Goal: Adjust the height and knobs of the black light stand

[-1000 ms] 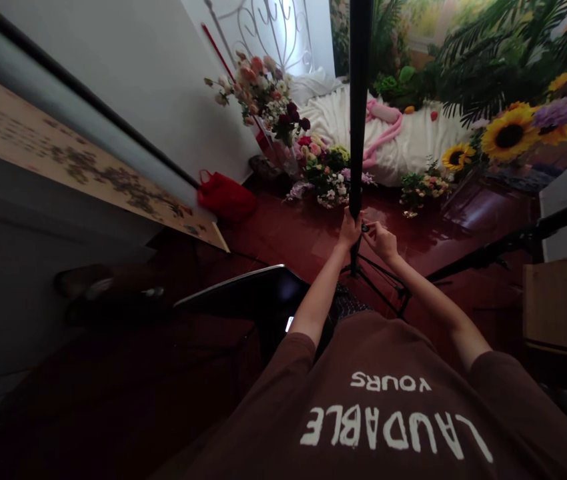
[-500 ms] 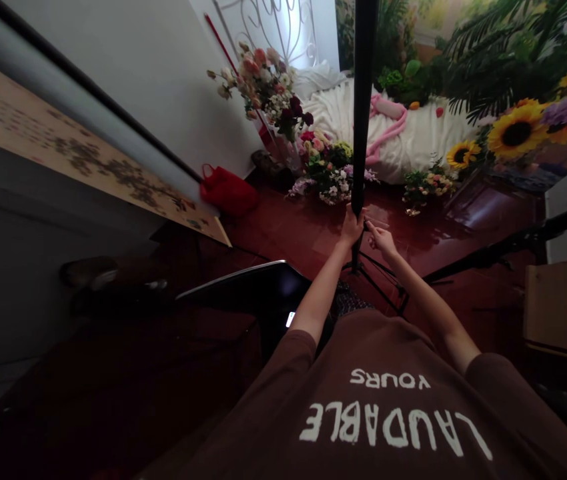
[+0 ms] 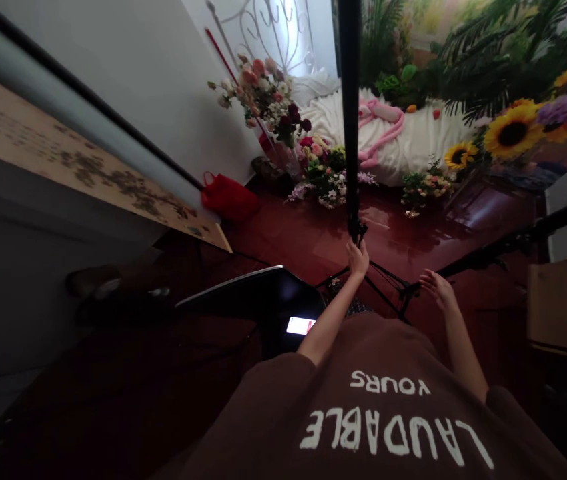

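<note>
A black upright pole (image 3: 351,127) rises from a tripod base with thin spread legs (image 3: 386,283) on the red floor. My left hand (image 3: 358,259) is wrapped round the pole's lower part, just below a small black clamp knob (image 3: 361,230). To the right, my right hand (image 3: 437,291) is off the pole, its fingers apart and nothing in them. It is near a second, slanting black pole (image 3: 488,253).
A dark screen (image 3: 258,293) with a lit phone (image 3: 299,325) lies left of my left arm. Flowers (image 3: 331,180), a white-draped bed (image 3: 413,147) and sunflowers (image 3: 511,133) stand ahead. A red bag (image 3: 231,197) sits by the wall, a cardboard box (image 3: 566,303) at right.
My left hand has moved lower on the pole. My right hand has left the pole's side, moved right and down, and opened. The pole has shifted slightly left.
</note>
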